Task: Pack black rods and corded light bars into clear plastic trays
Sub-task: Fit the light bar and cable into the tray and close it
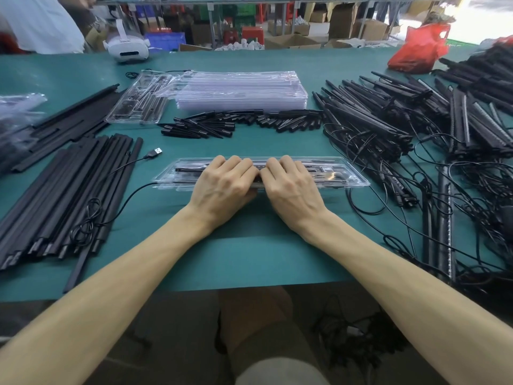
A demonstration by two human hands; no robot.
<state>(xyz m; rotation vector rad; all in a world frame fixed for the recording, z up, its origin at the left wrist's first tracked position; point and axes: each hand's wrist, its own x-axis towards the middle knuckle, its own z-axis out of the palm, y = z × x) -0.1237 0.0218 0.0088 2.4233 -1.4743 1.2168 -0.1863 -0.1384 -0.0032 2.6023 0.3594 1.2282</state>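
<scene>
The clear plastic tray [344, 177] under your hands is thin formed plastic, so expect it to be light, springy and slick, likely to bow or skate on the green mat [249, 245] if you press at one end only; it is better held along its long edges near the middle, where you have it now. Your left hand [222, 187] and right hand [291, 184] lie side by side, almost touching, fingers curled over the far side of the tray's centre and thumbs tucked at the near rim, pressing or gripping it; whether a lid is being snapped shut cannot be told. The tray sits near you at the centre of the mat, long axis running left to right, with dark parts showing through it. A thin black cord [130, 195] leaves its left end and runs to a USB plug [155, 152] lying on the mat; it is limp and will probably snag, so tuck it in before lifting. The black rods [69, 195] stacked at the left look stiff and light, best taken mid-length. The corded light bars [388, 129] heaped at the right are tangled in their leads, so draw one out by the bar, not the cord. Empty trays [241, 90] are stacked far centre.
</scene>
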